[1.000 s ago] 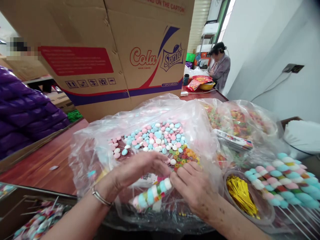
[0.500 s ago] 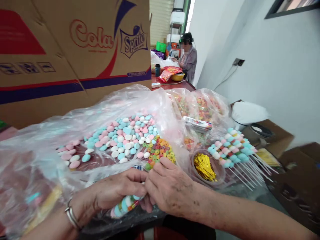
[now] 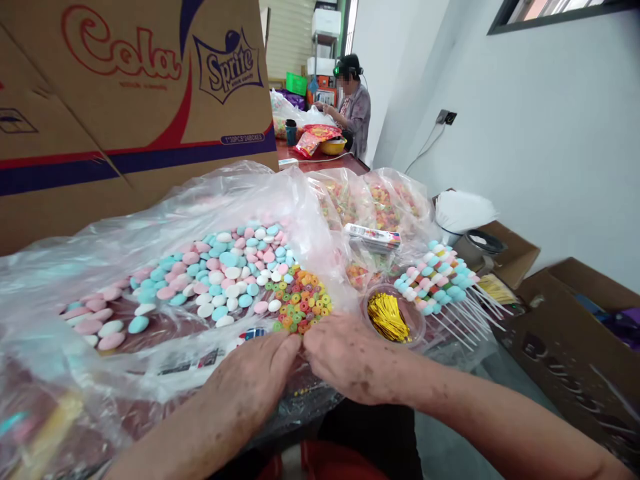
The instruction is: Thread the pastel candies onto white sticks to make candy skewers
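Observation:
My left hand (image 3: 260, 373) is in front of the candy pile, back upward, its fingertips curled under and hidden. Against it rests my right hand (image 3: 345, 357), its fingers bent into a fist near the ring-shaped candies (image 3: 300, 300). Whatever lies between or beneath the two hands is covered by them. Just beyond the left hand lies a printed plastic wrapper (image 3: 250, 335). Pink, blue and white button-shaped candies (image 3: 220, 273) spread over the clear plastic sheet (image 3: 45, 273). To the right of my right hand, a round tub (image 3: 419, 327) holds gold twist ties (image 3: 390, 317).
Candy skewers (image 3: 440, 277) on white sticks are stacked at the right. Bags of ring candies (image 3: 385, 207) and a bundle of printed wrappers (image 3: 373, 235) lie behind. A large carton (image 3: 150, 120) stands at the left back. Another person (image 3: 355, 107) sits at the far table.
The wrapped candy skewer held between my hands is out of sight now. My left hand has turned palm-down, and both hands now sit lower against the candy pile. The view has shifted right.

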The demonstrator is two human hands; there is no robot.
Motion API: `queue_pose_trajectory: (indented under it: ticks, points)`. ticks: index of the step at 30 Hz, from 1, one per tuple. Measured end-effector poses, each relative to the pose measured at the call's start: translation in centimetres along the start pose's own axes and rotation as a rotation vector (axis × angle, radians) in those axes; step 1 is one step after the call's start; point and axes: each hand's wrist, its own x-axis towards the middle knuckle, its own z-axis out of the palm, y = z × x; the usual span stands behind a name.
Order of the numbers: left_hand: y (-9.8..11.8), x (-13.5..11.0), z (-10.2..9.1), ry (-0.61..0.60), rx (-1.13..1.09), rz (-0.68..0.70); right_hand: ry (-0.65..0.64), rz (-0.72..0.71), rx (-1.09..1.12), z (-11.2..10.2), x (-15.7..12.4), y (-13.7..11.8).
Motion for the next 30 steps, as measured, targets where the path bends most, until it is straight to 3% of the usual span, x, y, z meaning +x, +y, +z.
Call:
queue_pose_trajectory:
  ticks: [3,5,7,9,12,14,17,20,24,30]
  points:
    - [-0.6,-0.3,0.3,-0.055,0.405,0.32,0.108,0.004,0.13,-0.6,-1.0,0.9]
    - [-0.8,-0.3,0.0,-0.033,0.511,0.381,0.171,0.093,0.244,-1.2,-2.1,2.2]
    - [-0.5,-0.2,-0.5,0.019,0.498,0.297,0.218,0.325,0.309,-1.6,-3.8,4.2]
    - [0.0,0.1,-1.0,0.089,0.37,0.127,0.257,0.473,0.225,-1.3,-5.7,6.4]
    - [0.9,0.8,-1.4,0.184,0.064,-0.155,0.104,0.551,0.129,0.5,-7.8,8.6]
    - [1.3,1.4,-1.3,0.228,-0.122,-0.254,0.031,0.564,0.096,2.1,-8.2,9.0]
    - [1.4,1.9,-0.9,0.269,-0.281,-0.298,0.008,0.604,-0.001,3.9,-7.7,8.7]
    - [1.1,2.3,-0.8,0.274,-0.4,-0.332,0.022,0.613,-0.047,4.3,-7.2,8.7]
    - [0.8,2.7,-1.3,0.279,-0.566,-0.389,0.107,0.637,0.117,3.6,-7.6,9.3]
    - [0.9,3.3,-1.4,0.264,-0.693,-0.408,0.357,0.873,0.431,3.5,-8.5,9.9]
